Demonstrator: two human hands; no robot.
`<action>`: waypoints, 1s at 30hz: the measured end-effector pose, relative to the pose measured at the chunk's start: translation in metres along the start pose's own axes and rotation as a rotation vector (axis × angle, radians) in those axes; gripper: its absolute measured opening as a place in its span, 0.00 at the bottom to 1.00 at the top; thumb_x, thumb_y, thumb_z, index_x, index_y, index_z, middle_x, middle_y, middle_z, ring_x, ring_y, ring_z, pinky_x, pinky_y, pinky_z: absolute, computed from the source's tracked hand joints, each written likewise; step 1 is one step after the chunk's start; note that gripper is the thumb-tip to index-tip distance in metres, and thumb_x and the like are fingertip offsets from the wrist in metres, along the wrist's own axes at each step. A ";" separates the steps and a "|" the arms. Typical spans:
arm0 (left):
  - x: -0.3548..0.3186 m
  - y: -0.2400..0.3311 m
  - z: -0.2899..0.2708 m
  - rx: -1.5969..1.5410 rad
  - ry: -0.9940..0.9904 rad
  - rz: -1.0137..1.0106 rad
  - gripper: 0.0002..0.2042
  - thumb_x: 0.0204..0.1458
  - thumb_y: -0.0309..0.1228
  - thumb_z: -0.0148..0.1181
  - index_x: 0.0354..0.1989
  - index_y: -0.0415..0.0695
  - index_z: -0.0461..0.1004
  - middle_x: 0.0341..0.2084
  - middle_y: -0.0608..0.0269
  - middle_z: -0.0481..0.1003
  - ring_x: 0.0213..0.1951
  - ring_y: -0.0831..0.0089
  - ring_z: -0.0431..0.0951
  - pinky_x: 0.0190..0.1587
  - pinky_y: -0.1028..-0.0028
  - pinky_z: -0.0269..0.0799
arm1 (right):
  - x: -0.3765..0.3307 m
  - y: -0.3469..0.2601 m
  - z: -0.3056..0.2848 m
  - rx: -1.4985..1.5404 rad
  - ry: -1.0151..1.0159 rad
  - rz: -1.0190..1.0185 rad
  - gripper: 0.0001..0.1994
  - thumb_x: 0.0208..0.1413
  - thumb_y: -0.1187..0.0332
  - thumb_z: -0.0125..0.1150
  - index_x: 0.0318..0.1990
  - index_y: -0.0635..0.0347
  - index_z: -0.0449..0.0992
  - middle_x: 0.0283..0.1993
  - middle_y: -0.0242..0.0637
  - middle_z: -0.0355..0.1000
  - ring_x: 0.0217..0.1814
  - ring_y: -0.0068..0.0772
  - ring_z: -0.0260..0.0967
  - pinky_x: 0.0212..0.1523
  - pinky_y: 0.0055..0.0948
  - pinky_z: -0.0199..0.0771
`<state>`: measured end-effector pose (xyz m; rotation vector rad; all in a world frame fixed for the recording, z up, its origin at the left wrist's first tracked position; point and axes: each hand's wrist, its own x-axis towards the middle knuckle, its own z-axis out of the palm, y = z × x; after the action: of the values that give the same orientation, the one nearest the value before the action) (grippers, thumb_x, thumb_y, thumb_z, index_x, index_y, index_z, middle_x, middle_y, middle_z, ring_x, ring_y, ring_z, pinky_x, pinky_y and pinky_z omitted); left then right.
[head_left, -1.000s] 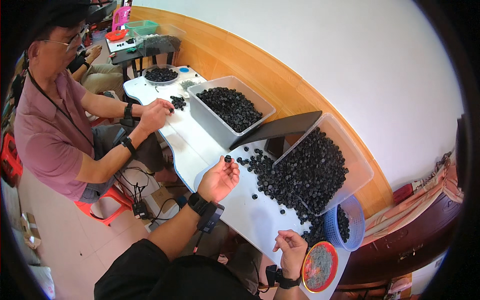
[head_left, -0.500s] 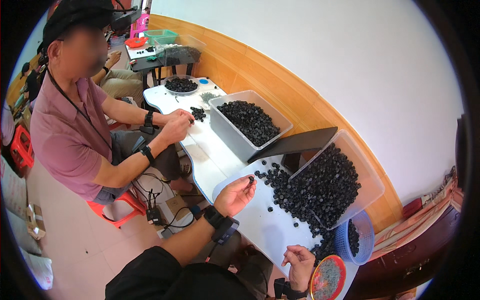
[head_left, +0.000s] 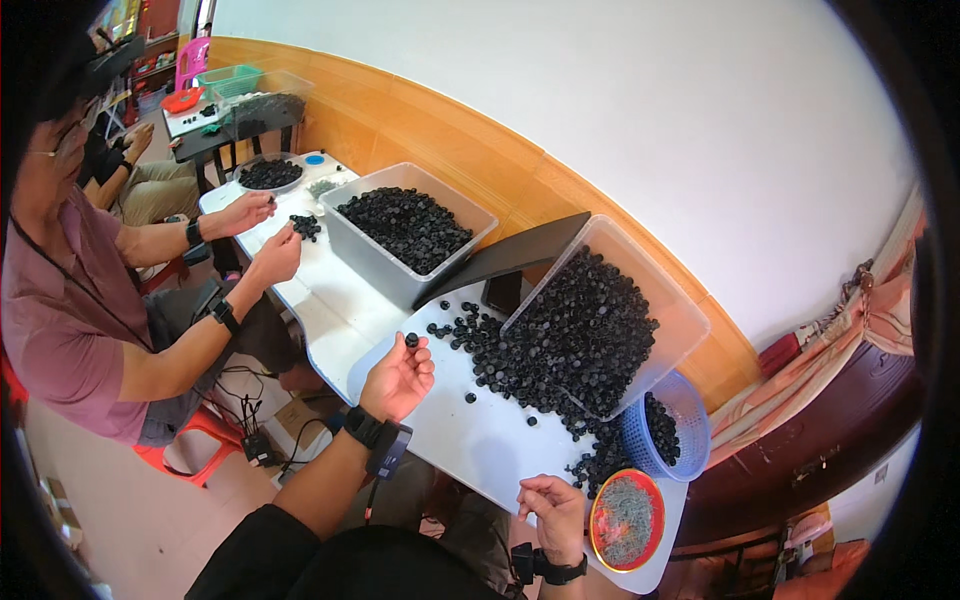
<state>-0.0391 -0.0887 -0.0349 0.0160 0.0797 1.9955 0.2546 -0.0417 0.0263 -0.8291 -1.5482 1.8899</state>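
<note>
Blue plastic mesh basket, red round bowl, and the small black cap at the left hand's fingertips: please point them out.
Blue plastic mesh basket (head_left: 690,420): head view, bare right rim.
Red round bowl (head_left: 597,515): head view, left rim.
Small black cap (head_left: 411,340): head view, its top, at the left hand (head_left: 398,380) fingertips.

The small black caps (head_left: 590,330) look like matt moulded plastic. They lie heaped in a clear, slightly frosted plastic bin (head_left: 672,300) and spill over the smooth white bench (head_left: 470,440), which has a faint sheen. The blue basket (head_left: 690,420) is perforated plastic. The red bowl (head_left: 628,520) is glossy plastic, holding dull grey metal bits. Varnished wood panelling (head_left: 440,120) shines below the matt white wall.
</note>
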 end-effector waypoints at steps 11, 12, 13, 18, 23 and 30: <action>0.013 -0.028 0.025 0.123 -0.017 -0.113 0.09 0.56 0.32 0.50 0.39 0.39 0.69 0.27 0.64 0.69 0.29 0.75 0.67 0.33 0.78 0.66 | -0.007 0.005 -0.026 0.086 0.094 0.036 0.05 0.51 0.77 0.56 0.34 0.70 0.73 0.25 0.37 0.70 0.22 0.22 0.66 0.22 0.20 0.68; 0.008 -0.034 0.026 0.180 -0.034 -0.118 0.08 0.56 0.30 0.49 0.39 0.40 0.69 0.26 0.65 0.70 0.29 0.76 0.67 0.33 0.79 0.66 | -0.008 0.004 -0.024 0.109 0.081 0.037 0.05 0.51 0.76 0.56 0.34 0.69 0.73 0.25 0.36 0.70 0.22 0.21 0.65 0.22 0.19 0.67; -0.007 -0.039 0.035 0.289 -0.044 -0.126 0.07 0.56 0.30 0.49 0.39 0.40 0.69 0.26 0.65 0.70 0.28 0.77 0.67 0.32 0.79 0.65 | -0.006 0.008 -0.023 0.107 0.044 0.051 0.06 0.51 0.75 0.57 0.35 0.69 0.73 0.25 0.34 0.69 0.22 0.19 0.65 0.21 0.18 0.67; -0.040 -0.109 0.039 0.712 -0.123 -0.381 0.07 0.53 0.28 0.51 0.36 0.38 0.70 0.24 0.64 0.70 0.26 0.76 0.68 0.28 0.78 0.65 | -0.010 0.004 -0.020 0.011 0.113 -0.038 0.07 0.51 0.74 0.59 0.37 0.65 0.73 0.26 0.30 0.69 0.22 0.15 0.63 0.21 0.14 0.65; -0.067 -0.147 0.039 0.879 -0.257 -0.590 0.07 0.54 0.25 0.50 0.38 0.36 0.70 0.27 0.61 0.73 0.26 0.76 0.71 0.29 0.77 0.67 | -0.024 -0.007 -0.024 -0.481 0.235 -0.442 0.10 0.46 0.76 0.62 0.38 0.64 0.74 0.27 0.30 0.65 0.25 0.17 0.63 0.24 0.17 0.63; -0.075 -0.157 0.055 0.896 -0.223 -0.522 0.05 0.54 0.25 0.51 0.36 0.37 0.69 0.28 0.60 0.73 0.26 0.76 0.72 0.29 0.77 0.67 | -0.031 0.003 -0.026 -0.377 0.214 -0.478 0.10 0.45 0.79 0.60 0.37 0.64 0.73 0.28 0.35 0.65 0.26 0.25 0.65 0.27 0.22 0.65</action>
<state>0.1368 -0.0895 0.0121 0.7157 0.7463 1.2916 0.2944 -0.0484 0.0228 -0.7051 -1.7967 1.1539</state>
